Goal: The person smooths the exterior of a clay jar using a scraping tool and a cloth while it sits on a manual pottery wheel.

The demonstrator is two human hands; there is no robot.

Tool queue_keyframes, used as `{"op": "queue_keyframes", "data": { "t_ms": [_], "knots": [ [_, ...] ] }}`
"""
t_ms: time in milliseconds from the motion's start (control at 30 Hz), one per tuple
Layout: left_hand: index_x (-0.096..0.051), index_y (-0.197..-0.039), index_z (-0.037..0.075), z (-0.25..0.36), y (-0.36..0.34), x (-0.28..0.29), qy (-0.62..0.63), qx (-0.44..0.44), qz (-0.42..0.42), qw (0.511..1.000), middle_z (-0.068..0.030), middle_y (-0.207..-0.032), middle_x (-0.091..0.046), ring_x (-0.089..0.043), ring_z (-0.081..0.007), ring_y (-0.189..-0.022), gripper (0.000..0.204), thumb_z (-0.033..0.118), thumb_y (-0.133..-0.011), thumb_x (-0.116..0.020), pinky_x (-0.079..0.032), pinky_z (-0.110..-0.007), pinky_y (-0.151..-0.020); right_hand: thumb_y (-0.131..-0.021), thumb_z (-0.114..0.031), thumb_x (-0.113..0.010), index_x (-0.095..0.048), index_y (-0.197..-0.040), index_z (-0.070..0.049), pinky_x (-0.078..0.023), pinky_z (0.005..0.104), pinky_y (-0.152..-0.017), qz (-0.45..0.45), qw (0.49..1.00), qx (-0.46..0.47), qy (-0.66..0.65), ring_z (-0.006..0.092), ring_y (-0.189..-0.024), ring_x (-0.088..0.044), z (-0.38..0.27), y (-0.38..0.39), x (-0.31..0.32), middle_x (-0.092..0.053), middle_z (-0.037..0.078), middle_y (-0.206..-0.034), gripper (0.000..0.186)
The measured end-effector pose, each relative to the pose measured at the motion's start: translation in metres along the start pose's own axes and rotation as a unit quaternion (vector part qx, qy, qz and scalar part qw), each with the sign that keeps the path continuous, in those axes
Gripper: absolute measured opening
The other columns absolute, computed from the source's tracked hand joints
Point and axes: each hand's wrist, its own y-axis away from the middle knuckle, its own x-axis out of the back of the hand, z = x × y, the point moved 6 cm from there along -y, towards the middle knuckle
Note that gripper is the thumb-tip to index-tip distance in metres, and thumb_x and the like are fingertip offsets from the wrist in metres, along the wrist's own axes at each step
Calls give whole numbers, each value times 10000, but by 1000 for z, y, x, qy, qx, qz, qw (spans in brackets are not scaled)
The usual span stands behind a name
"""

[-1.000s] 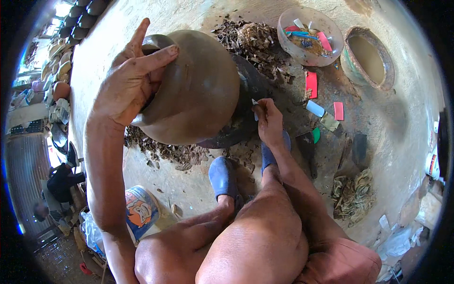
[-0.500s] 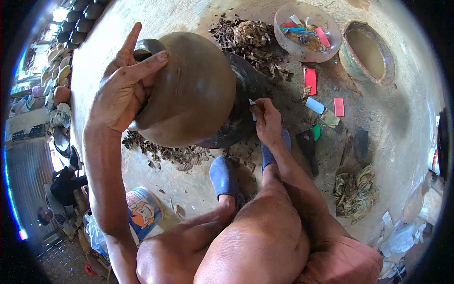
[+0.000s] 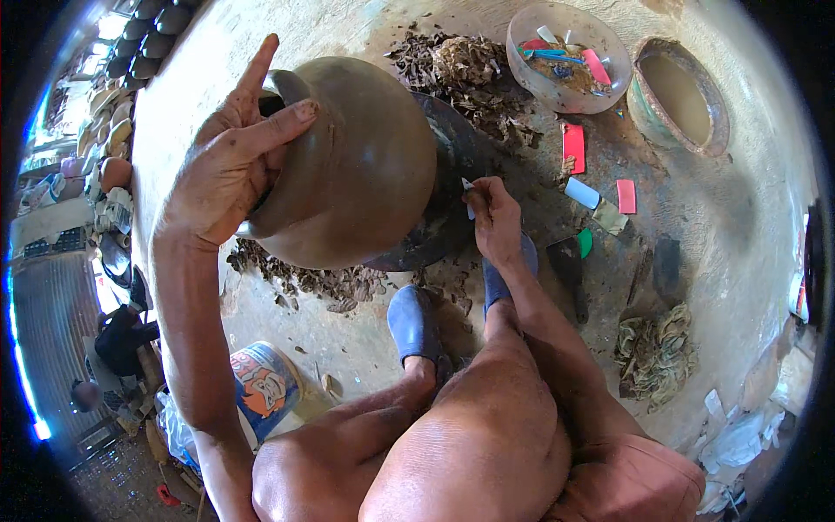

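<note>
A round, grey-brown clay pot lies tipped on its side, its mouth facing left. It rests against a dark round wheel or base. My left hand grips the pot at its rim, thumb outside along the neck and some fingers inside the mouth, where they are hidden; the index finger points up. To the right of the pot, apart from it, my right hand pinches a small, flat white pointed tool. Most of that tool is covered by my fingers.
Clay shavings lie behind the pot and in front of it. A clear bowl of tools and a basin of murky water stand far right. Scrapers, a dark paddle and a crumpled cloth lie at right; a bucket stands near left.
The pot's mouth and my left hand have shifted very slightly to the right. My right hand has barely moved and keeps its pinch on the white tool.
</note>
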Motion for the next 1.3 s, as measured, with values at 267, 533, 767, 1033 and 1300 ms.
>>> {"op": "queue_keyframes", "data": {
  "t_ms": [267, 533, 767, 1033, 1300],
  "knots": [
    [-241, -1675, 79, 3, 3, 13, -51, 31, 13, 998, -77, -1091, -733, -711, -155, -1062, 853, 135, -987, -742, -566, -295, -927, -1005, -47, -645, -657, -1096, -29, -522, 338, -736, 49, 998, 25, -20, 203, -767, -640, -21, -16, 9, -678, 107, -899, 94],
    [-254, -1674, 93, -1, 3, -2, -70, -27, -51, 996, -117, -1125, -753, -720, -176, -1074, 840, 149, -989, -738, -550, -309, -993, -981, 1, -676, -724, -1120, -66, -541, 324, -747, 75, 941, 294, 151, 191, -865, -696, -211, -45, -8, -703, 91, -945, 162],
    [-225, -1680, 96, -1, 6, 4, -46, -3, -27, 999, -197, -1455, -586, -571, -272, -1354, 849, 158, -992, -718, -428, -396, -1183, -878, -8, -692, -755, -1078, -86, -545, 396, -753, 7, 902, 400, 163, 304, -877, -684, -240, -35, -38, -676, 112, -959, 224],
    [-308, -1653, 82, 22, 20, 14, -151, -2, 74, 986, -217, -1146, -741, -753, -247, -1012, 775, 416, -1042, -646, -578, -317, -922, -809, 26, -729, -805, -1049, -81, -547, 375, -744, -91, 869, 424, 239, 285, -831, -676, -237, 43, -24, -693, 77, -948, 274],
    [-464, -1478, 33, -36, 114, 159, 41, -194, 477, 857, -232, -1139, -740, -737, -328, -1112, 483, 255, -1066, -583, -618, -425, -992, -943, 10, -631, -715, -1243, 16, -550, 448, -934, 6, 894, 137, 427, 369, -1035, -716, -146, 37, 137, -730, 191, -1128, 312]
  ]
}}
